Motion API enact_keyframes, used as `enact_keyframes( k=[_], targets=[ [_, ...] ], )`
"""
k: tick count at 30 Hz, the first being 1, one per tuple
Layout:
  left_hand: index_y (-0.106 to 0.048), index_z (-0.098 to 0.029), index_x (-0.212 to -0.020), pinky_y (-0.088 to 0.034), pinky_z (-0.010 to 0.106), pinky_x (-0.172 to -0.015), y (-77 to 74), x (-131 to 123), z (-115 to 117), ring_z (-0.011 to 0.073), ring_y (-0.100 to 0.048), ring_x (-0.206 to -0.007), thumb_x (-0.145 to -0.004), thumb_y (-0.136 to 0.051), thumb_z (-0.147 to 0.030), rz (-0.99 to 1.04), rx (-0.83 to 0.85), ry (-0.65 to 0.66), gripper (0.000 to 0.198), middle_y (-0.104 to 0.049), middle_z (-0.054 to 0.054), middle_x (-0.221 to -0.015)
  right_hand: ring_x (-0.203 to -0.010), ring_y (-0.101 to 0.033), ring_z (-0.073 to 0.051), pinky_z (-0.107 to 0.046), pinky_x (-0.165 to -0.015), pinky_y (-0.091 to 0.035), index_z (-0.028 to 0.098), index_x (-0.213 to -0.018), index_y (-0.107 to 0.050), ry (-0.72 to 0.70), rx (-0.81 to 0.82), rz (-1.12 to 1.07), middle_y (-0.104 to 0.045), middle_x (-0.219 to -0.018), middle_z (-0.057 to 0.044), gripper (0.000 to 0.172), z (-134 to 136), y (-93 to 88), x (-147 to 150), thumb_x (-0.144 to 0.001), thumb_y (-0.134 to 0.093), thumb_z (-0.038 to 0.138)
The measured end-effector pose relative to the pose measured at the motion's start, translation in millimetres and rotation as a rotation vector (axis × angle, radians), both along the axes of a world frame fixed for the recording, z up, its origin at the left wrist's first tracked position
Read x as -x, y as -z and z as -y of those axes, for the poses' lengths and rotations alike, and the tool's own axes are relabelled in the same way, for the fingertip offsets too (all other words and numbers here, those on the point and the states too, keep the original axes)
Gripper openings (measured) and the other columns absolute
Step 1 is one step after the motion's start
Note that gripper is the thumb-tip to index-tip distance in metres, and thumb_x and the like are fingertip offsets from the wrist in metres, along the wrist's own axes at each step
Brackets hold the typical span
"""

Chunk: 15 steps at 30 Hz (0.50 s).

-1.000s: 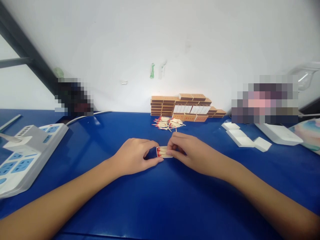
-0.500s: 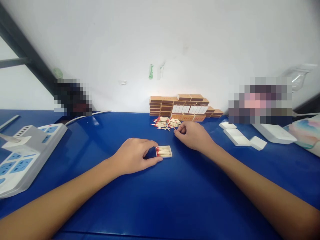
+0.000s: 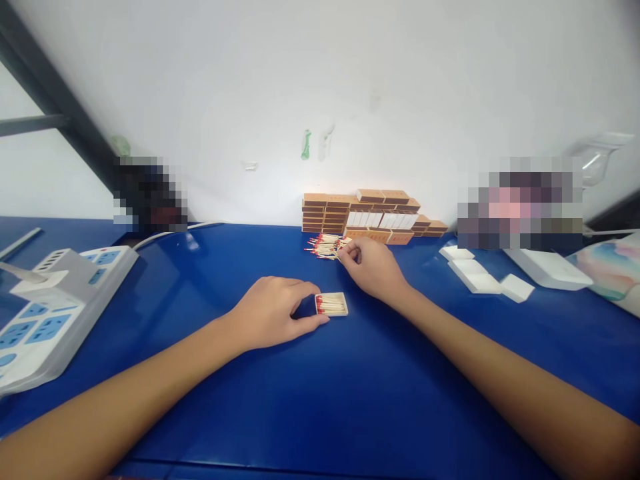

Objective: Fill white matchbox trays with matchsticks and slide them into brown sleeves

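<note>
At the counter's (image 3: 320,387) centre, the left hand (image 3: 273,313) is steadying an open match tray (image 3: 332,304), thumb and fingers clamped on its 9 o'clock end. At 1 o'clock from the tray, the right hand (image 3: 373,267) is pinching, fingers together, at the edge of the loose matches (image 3: 324,247). These are probably behaving as light, thin, brittle sticks, so gripping several mid-shaft is looking soundest. The tray is likely flimsy card.
</note>
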<state>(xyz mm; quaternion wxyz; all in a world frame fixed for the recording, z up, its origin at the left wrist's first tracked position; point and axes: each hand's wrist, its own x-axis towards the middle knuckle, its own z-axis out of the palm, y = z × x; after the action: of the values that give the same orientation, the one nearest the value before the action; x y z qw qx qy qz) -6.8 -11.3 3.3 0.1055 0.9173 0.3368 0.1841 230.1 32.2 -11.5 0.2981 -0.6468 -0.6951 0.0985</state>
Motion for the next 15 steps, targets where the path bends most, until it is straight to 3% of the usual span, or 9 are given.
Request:
enact_keyframes(
  k=[4, 15],
  targets=[
    [-0.074, -0.023, -0.116, -0.035, 0.025, -0.058, 0.5, 0, -1, 0.0125, -0.055, -0.058, -0.094, -0.069, -0.048, 0.001, 0.005, 0.005, 0.034, -0.060, -0.004, -0.066, -0.073, -0.063, -0.020, -0.032, -0.064, -0.041, 0.021, -0.079, -0.067, -0.031, -0.015, 0.012, -0.072, -0.080, -0.004, 0.018, 1, 3.6, 0, -0.091, -0.066, 0.035],
    [-0.074, -0.023, -0.116, -0.036, 0.026, -0.057, -0.9, 1, -1, 0.0123, -0.054, -0.057, -0.093, -0.070, -0.048, -0.006, -0.002, -0.015, 0.034, -0.058, -0.004, -0.066, -0.070, -0.057, -0.020, -0.033, -0.065, -0.039, 0.021, -0.079, -0.061, -0.118, -0.041, 0.015, -0.066, -0.077, -0.003, 0.015, 6, 0.3, -10, -0.092, -0.065, 0.025]
  ],
)
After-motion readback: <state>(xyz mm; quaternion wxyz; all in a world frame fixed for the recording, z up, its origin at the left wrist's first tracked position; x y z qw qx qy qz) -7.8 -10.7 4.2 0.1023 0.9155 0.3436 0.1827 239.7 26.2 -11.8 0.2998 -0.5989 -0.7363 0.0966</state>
